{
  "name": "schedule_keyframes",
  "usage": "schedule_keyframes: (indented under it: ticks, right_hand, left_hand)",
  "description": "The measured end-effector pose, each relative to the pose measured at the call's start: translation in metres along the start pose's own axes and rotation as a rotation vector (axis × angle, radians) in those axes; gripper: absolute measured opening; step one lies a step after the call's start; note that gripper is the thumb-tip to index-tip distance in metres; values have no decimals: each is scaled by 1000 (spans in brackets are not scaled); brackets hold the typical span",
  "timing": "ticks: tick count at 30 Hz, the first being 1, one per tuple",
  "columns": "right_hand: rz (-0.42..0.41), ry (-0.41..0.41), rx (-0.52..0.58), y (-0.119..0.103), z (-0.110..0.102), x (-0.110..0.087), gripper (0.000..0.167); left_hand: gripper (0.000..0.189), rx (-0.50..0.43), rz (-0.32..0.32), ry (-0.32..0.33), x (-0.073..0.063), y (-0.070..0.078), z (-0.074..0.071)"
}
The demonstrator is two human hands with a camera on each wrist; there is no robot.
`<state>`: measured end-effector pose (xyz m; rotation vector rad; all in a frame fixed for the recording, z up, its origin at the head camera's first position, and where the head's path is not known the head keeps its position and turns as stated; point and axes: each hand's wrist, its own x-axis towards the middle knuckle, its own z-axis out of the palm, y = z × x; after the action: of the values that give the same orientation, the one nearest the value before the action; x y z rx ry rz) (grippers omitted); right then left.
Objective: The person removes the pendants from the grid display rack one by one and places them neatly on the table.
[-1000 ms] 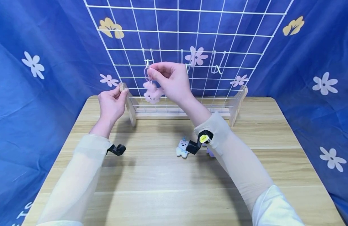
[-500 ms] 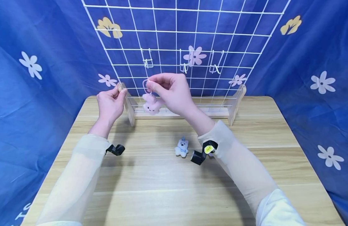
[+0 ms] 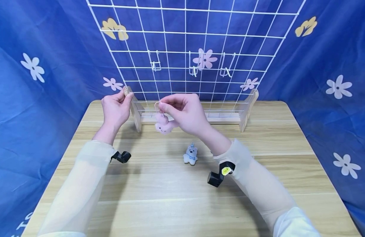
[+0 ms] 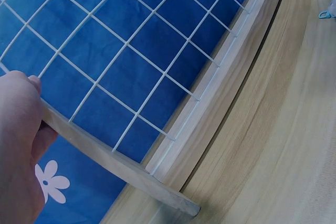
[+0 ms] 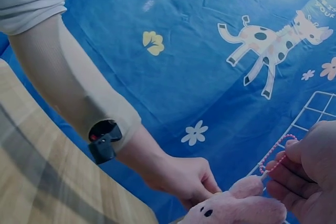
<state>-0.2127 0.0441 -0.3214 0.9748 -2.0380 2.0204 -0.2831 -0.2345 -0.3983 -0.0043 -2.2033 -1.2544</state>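
A pink plush bunny keychain (image 3: 163, 126) hangs from its pink bead chain (image 5: 274, 152), which my right hand (image 3: 188, 113) pinches between thumb and fingers. In the head view the bunny overlaps the rack's lower bars, with its face toward me. My left hand (image 3: 115, 108) grips the top of the rack's left wooden side post (image 4: 100, 148). Above the bunny, several white hooks sit on the white wire grid rack (image 3: 185, 42): a left hook (image 3: 154, 65), a middle hook (image 3: 193, 69) and a right hook (image 3: 227, 70), none bearing anything.
On the wooden table (image 3: 158, 204) lies a white plush bear keychain (image 3: 190, 155) with a blue bow, in front of the rack. The rack's right wooden post (image 3: 248, 110) stands on the table. A blue patterned curtain (image 3: 324, 121) surrounds the table.
My right hand has come down and away from the left hook with the bunny keychain still pinched. The purple plush by the right wrist is now hidden in the head view. The left hand stays put.
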Motion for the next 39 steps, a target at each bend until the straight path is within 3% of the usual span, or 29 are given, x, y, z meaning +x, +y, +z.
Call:
schedule_keyframes:
  ticks: [23, 39]
  right_hand:
    - [98, -62, 30, 28, 9, -44, 7]
    - [216, -91, 83, 53, 16, -75, 8]
  left_hand:
    - [31, -8, -1, -5, 1, 0, 1]
    - [31, -19, 5, 0, 1, 0, 1]
